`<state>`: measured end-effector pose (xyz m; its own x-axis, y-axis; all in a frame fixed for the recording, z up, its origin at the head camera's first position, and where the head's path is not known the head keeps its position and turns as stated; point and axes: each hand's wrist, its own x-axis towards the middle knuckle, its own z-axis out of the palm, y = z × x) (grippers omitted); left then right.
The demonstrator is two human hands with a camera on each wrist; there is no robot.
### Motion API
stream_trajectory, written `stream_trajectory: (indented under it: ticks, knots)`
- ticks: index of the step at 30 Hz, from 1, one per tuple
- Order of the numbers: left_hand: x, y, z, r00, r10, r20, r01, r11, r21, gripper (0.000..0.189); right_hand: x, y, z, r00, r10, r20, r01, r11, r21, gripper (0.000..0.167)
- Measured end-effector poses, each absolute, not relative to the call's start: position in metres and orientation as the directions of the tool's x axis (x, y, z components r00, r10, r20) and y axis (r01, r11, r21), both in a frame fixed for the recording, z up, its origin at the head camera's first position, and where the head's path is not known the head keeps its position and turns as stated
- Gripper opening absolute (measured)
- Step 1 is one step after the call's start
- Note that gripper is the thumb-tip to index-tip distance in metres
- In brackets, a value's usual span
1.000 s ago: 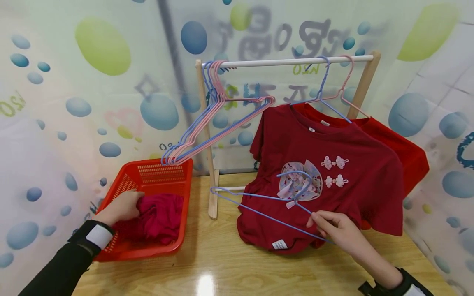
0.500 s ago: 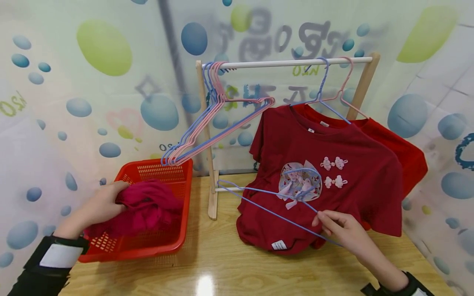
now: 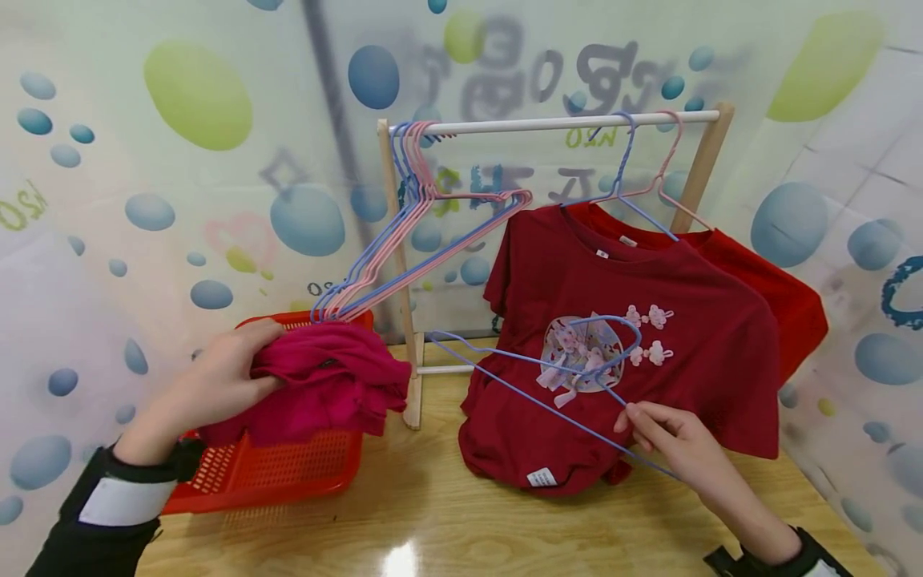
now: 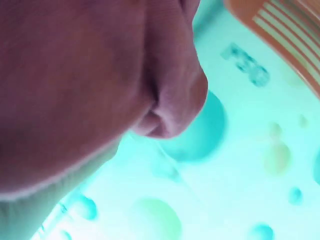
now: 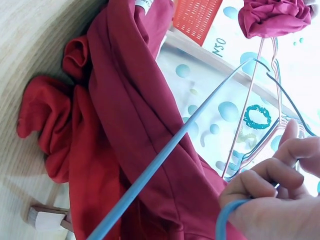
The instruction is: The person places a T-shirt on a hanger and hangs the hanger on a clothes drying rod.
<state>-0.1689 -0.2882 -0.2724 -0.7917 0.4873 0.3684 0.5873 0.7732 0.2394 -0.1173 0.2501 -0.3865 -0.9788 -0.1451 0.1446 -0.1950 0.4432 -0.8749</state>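
My left hand grips a bunched crimson garment above the red plastic basket; its thumb and fingers are at the cloth's left side. In the left wrist view the hand fills much of the picture and the cloth is hidden. My right hand pinches a blue wire hanger by its right side. The hanger lies tilted in the air, hook to the back, in front of a dark red T-shirt with a round patch.
Behind stands a wooden rack with a white rail. Several blue and pink hangers hang at its left end. The T-shirt and a bright red garment hang at the right. Below is a wooden table.
My left hand has lifted the crimson garment out of the basket, up and then to the right. The right hand has moved slightly right with the blue hanger, whose left end has risen.
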Motion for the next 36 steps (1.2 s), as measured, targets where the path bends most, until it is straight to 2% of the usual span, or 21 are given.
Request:
stream_trajectory:
  ticks: [6, 20, 29, 36]
  knots:
    - [-0.166, -0.246, -0.281, -0.747, 0.548, 0.376, 0.657, 0.693, 0.297, 0.029, -0.118, 0.249, -0.385, -0.977, -0.141, 0.158, -0.205, 0.442, -0.874, 0.030]
    - [-0.165, -0.168, -0.330, -0.790, 0.559, 0.251, 0.612, 0.700, 0.368, 0.024, -0.119, 0.255, -0.380, -0.981, -0.092, 0.168, -0.192, 0.463, -0.865, 0.029]
    - [-0.157, -0.141, -0.365, -0.800, 0.506, 0.321, 0.599, 0.678, 0.426, 0.033, -0.117, 0.257, -0.381, -0.990, -0.066, 0.128, -0.144, 0.486, -0.862, 0.031]
    - [-0.152, -0.118, -0.396, -0.818, 0.425, 0.388, 0.570, 0.694, 0.441, 0.026, -0.118, 0.258, -0.382, -0.990, -0.066, 0.124, -0.140, 0.483, -0.865, 0.032]
